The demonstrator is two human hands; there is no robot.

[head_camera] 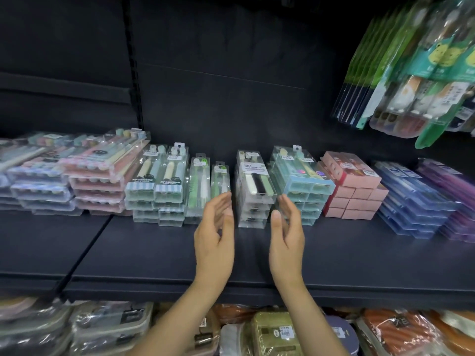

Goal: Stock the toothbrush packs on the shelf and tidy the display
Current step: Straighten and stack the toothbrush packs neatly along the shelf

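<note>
Clear toothbrush packs lie in stacks along the back of a dark shelf (154, 255). In the middle stands a stack marked "soft toothbrush" (254, 187), with white, black and green brushes. My left hand (216, 237) is open, palm facing right, just left of that stack and in front of the green-brush packs (205, 183). My right hand (286, 237) is open, palm facing left, at the stack's right front corner beside the light-blue packs (303, 181). Neither hand holds anything.
Pink and pastel packs (102, 173) fill the left end; pink boxes (352, 186) and blue and purple packs (411, 199) fill the right. Green carded brushes (411, 73) hang at the upper right. Bagged goods (275, 332) lie on the lower shelf.
</note>
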